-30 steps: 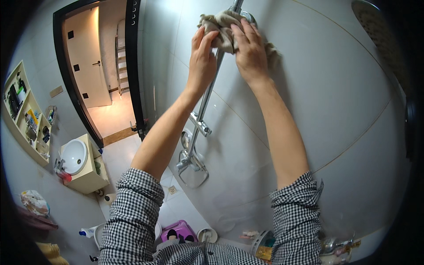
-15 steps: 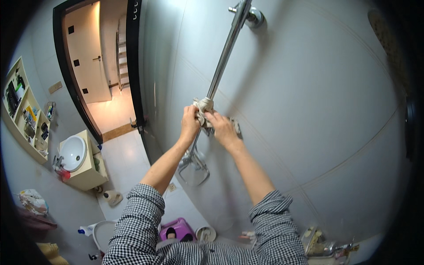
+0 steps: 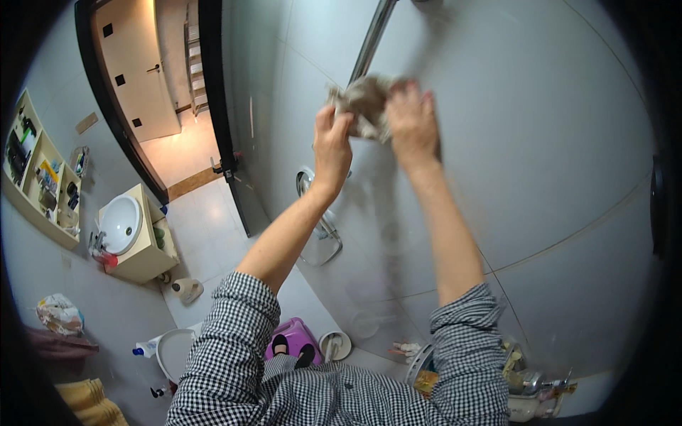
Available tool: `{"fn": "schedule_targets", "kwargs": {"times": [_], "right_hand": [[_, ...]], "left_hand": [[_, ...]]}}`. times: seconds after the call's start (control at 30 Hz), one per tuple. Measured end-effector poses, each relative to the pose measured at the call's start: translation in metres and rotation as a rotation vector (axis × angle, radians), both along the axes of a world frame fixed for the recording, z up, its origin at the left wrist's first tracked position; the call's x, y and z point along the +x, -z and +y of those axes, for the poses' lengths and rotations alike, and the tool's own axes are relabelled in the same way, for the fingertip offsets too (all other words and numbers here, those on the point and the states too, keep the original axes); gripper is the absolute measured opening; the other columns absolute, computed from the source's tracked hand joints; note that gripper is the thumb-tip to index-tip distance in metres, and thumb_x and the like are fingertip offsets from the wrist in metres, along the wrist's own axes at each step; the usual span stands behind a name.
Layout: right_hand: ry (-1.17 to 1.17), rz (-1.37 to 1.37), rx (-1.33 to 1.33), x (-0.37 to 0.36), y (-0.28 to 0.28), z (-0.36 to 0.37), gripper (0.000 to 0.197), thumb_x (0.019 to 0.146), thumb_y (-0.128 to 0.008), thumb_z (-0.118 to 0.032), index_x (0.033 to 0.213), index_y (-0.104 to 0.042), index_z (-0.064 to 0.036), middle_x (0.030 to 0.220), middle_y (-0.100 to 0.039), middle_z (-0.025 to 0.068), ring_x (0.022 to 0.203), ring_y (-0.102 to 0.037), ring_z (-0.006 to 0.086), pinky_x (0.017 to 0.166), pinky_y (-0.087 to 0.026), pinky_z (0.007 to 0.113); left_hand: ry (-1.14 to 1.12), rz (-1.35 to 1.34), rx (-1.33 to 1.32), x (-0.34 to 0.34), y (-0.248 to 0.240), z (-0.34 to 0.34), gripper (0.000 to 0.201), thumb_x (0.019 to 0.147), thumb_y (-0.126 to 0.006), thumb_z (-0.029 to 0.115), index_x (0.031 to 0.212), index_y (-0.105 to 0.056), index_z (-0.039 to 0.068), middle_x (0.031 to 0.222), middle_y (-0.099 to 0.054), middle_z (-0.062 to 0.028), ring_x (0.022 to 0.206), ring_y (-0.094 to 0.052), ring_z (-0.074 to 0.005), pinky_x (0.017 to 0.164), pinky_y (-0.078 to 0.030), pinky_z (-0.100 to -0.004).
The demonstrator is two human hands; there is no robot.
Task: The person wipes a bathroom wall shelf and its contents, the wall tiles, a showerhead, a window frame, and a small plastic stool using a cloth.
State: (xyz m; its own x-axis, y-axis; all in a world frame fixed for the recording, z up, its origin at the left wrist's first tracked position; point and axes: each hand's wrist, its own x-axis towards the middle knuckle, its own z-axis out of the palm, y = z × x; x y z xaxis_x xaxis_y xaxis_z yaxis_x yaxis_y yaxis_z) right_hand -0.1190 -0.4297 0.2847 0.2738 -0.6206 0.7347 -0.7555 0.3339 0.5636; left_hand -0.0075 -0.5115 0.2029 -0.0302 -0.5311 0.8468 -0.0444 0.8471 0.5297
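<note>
A crumpled greyish cloth (image 3: pixel 367 106) is stretched between my two hands at the chrome pole (image 3: pixel 371 44) on the tiled wall. My left hand (image 3: pixel 332 150) pinches its left edge between thumb and fingers. On the opposite side, my right hand (image 3: pixel 413 128) holds the cloth's right edge, its fingers pointing up and blurred by motion. The cloth hides the part of the pole behind it. Below my hands, a chrome fixture (image 3: pixel 323 231) with a rounded loop stands off the wall.
My feet in dark shoes stand on a purple stool (image 3: pixel 293 329). Beside it is a white bin (image 3: pixel 343 348). To the left are a washbasin (image 3: pixel 119 226), a wall shelf (image 3: pixel 44 167) with bottles and a yellow towel (image 3: pixel 91 402). A black-framed glass door (image 3: pixel 226 142) stands near the wall.
Both hands have moved up and apart. The cloth, bunched around the pole before, is now spread between them, and my right hand has shifted right. The view has shifted too.
</note>
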Motion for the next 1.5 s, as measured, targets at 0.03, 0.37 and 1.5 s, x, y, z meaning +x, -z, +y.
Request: {"fn": "schedule_targets", "kwargs": {"times": [0.03,0.37,1.5], "right_hand": [[-0.013,-0.028,0.052,-0.005,0.029,0.007,0.024,0.076,-0.053,-0.011,0.097,-0.062,-0.0019,0.112,-0.057,0.0106,0.118,-0.046,0.0289,0.102,-0.031,0.047],[-0.010,0.171,0.099,-0.002,-0.041,0.108,0.028,0.073,-0.054,-0.012,0.097,-0.061,-0.0006,0.106,-0.060,0.0117,0.106,-0.055,0.0250,0.099,-0.037,0.045],[0.417,-0.388,-0.580,0.036,0.108,0.278,0.042,0.090,-0.042,-0.020,0.127,-0.044,-0.0011,0.138,-0.030,0.0272,0.129,-0.023,0.0485,0.103,-0.016,0.060]], "left_hand": [[0.018,-0.042,0.017,0.000,0.016,0.012,0.028,0.076,-0.051,-0.007,0.099,-0.059,0.007,0.111,-0.049,-0.0175,0.097,-0.053,-0.0342,0.079,-0.047,-0.0388],[0.426,0.253,0.148,-0.007,-0.058,0.079,0.029,0.075,-0.047,-0.014,0.089,-0.063,0.005,0.116,-0.053,-0.0144,0.101,-0.056,-0.0277,0.083,-0.047,-0.0316],[0.633,0.290,-0.508,-0.074,-0.003,0.228,0.025,0.065,-0.066,0.004,0.088,-0.062,0.009,0.119,-0.047,-0.0134,0.106,-0.047,-0.0333,0.083,-0.047,-0.0377]]}}
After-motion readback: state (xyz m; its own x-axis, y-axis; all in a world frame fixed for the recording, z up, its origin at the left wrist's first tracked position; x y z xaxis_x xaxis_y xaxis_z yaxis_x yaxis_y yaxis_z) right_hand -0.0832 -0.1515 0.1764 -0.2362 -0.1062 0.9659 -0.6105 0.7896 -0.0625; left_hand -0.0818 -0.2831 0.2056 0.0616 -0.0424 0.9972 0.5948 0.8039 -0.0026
